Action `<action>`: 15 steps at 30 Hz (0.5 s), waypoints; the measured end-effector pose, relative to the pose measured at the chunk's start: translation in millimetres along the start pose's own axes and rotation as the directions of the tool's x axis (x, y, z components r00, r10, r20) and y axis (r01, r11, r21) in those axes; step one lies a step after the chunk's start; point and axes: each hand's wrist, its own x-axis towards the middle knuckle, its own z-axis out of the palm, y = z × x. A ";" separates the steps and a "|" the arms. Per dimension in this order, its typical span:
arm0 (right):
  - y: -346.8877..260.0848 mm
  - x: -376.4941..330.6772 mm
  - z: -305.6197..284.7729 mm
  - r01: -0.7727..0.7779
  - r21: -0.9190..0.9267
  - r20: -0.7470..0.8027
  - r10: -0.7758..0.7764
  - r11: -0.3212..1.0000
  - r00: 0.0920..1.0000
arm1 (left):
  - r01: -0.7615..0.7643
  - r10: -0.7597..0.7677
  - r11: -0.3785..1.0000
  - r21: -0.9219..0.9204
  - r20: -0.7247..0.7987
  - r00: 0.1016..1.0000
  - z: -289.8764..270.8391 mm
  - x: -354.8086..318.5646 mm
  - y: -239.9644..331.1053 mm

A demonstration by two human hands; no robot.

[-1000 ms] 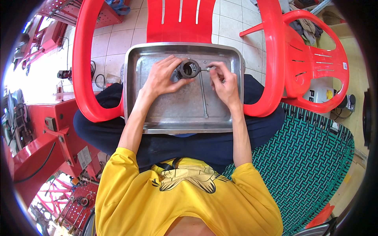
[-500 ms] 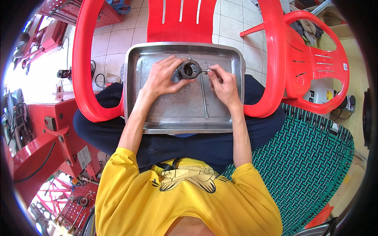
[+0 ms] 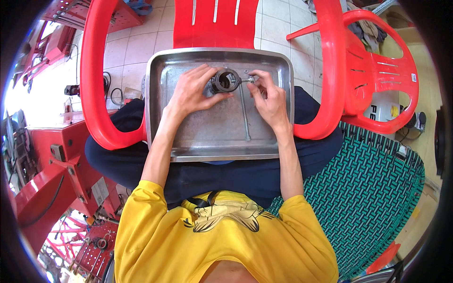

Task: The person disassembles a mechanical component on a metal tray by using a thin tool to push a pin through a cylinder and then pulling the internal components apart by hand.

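Note:
My left hand (image 3: 188, 93) is wrapped round the left side of a dark, round metal part (image 3: 236, 79) with a wide hole through its middle. From that part's right side juts a small metal bolt (image 3: 248, 80), whose outer end my right hand (image 3: 270, 101) pinches between thumb and fingers. A thin metal rod (image 3: 246, 118) with a small knob at its near end lies below, inside a shallow steel tray (image 3: 188, 147). The tray rests across my lap and the seat of a red plastic chair (image 3: 214, 28).
Another red plastic chair (image 3: 363, 78) stands to the right, behind a green-and-black woven seat (image 3: 358, 193). Red machinery (image 3: 61, 141) fills the left side. A black cable (image 3: 115, 94) lies on the tiled floor (image 3: 141, 49) at the far left.
My right fingers have shifted slightly up on the bolt, and more of its outer end shows. The left hand keeps its hold on the round part.

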 end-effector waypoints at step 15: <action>9.3 2.1 3.1 0.039 0.032 0.042 -0.041 0.999 0.998 | -0.039 0.038 0.999 -0.023 -0.032 0.999 0.3 -0.9 -1.0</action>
